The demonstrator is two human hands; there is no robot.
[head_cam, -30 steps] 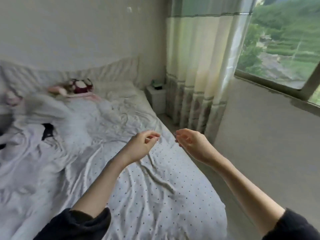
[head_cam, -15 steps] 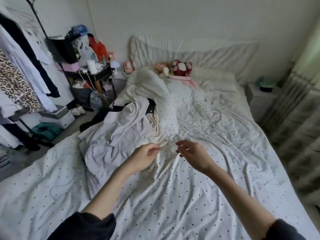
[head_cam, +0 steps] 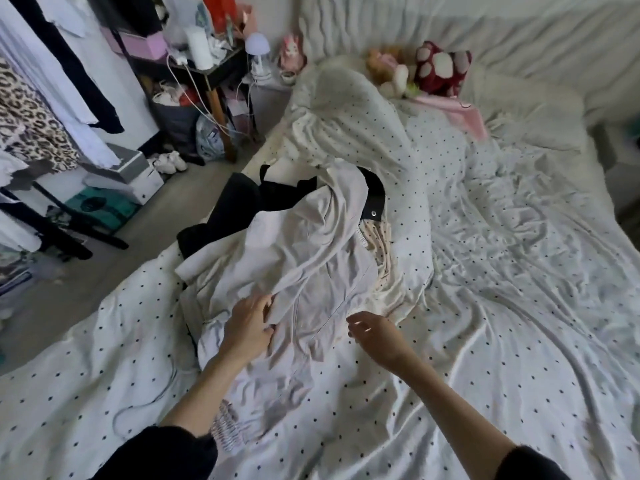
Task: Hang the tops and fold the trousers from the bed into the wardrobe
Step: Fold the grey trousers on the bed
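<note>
Left hand [head_cam: 247,327] down on the crumpled pale grey cotton garment [head_cam: 304,271], fingers and thumb closing on a raised fold of its cloth; whether the fold is truly pinched or only touched, hard to tell. Right hand [head_cam: 375,329] just to the right of that grip, hovering over the lower edge of the same garment, fingers loosely spread and curved, holding nothing. Both forearms bare, dark sleeves pushed up near the bottom edge of the view.

Beyond the grip, away from the body: the rest of the pale grey garment heaped on the white dotted bedsheet [head_cam: 502,341], and past it a black garment with a metal snap stud [head_cam: 277,199] lying partly beneath the grey cloth and reaching the bed's left edge. Just right of the heap and up from the right hand, a cream dotted fabric with a gathered edge [head_cam: 375,244] peeking out from under it. Toward the body from the grip, a small striped ruffled piece [head_cam: 225,427] beside the left forearm.

Far beyond the grip, at the head of the bed: a red and white plush toy [head_cam: 441,69]. Far to the left of the grip: a rail of hanging clothes with a leopard-print piece [head_cam: 31,126], and a cluttered dark side table [head_cam: 214,74].
</note>
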